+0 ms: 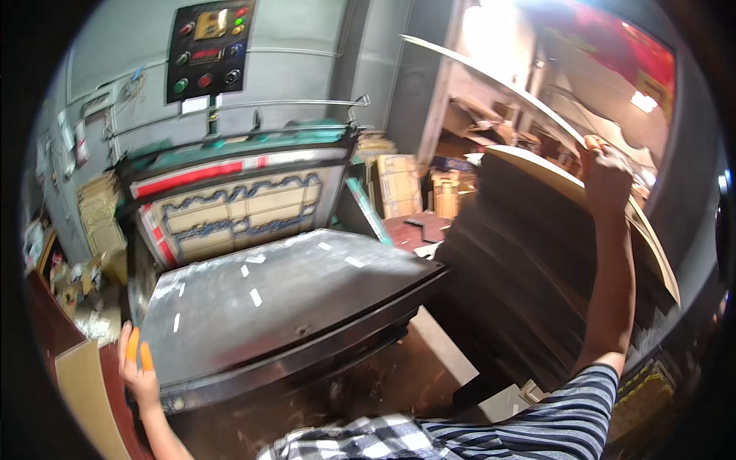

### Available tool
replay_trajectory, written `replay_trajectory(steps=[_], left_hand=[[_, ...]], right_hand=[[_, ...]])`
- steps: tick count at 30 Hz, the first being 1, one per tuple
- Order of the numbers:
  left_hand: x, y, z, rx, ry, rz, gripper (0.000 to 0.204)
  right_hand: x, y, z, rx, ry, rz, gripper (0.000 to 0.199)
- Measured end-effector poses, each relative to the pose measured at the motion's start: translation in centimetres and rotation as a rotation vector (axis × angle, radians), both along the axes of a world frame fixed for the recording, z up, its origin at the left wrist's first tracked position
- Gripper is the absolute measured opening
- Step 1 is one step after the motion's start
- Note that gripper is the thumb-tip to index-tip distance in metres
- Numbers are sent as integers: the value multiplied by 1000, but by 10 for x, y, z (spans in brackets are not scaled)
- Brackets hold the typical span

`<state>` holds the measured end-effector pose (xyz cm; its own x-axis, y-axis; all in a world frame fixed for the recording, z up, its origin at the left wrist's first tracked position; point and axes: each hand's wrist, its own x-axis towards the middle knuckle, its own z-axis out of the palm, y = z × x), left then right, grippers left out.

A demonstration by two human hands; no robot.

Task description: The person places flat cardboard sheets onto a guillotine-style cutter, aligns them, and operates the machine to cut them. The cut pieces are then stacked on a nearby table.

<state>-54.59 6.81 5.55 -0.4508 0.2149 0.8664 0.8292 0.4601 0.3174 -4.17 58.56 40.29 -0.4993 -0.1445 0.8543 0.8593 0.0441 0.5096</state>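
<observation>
My right hand (609, 172) is raised at the upper right, its fingers closed on the edge of a thin cardboard sheet (510, 83). The sheet is seen nearly edge-on and slightly bowed. Beneath it rises a tall stack of dark sheets (529, 230). At the lower left, my left hand (139, 376) is open with fingers pointing up, and two of them wear orange finger covers. It is beside the near left corner of a grey press plate (284, 307) bearing several short white strips; whether it touches the plate I cannot tell.
Behind the plate stands the press's tilted die board (241, 211) with bent blue-dark lines. A control panel (207, 50) with buttons is mounted above. Wooden boards (399, 184) lean at the back, and a tan board (86, 391) stands at the left. A metal rail (284, 103) runs behind the press.
</observation>
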Motion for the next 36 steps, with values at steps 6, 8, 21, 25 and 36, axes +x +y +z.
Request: replay_trajectory(steps=[6, 8, 21, 25, 36], left_hand=[[47, 5, 29, 275, 110, -35, 45], [62, 4, 40, 301, 149, -55, 50], [68, 25, -16, -147, -149, 1, 31], [64, 37, -45, -267, -290, -2, 30], [22, 144, -37, -969, -554, -50, 65]], right_hand=[[-116, -108, -120, -450, -274, 516, 41], [-146, -118, -166, -441, -380, 631, 43], [-386, -97, -393, -1528, -802, 716, 18], [-415, -126, -377, -1531, -926, 819, 20], [-433, -97, -411, -1825, -701, 927, 20]])
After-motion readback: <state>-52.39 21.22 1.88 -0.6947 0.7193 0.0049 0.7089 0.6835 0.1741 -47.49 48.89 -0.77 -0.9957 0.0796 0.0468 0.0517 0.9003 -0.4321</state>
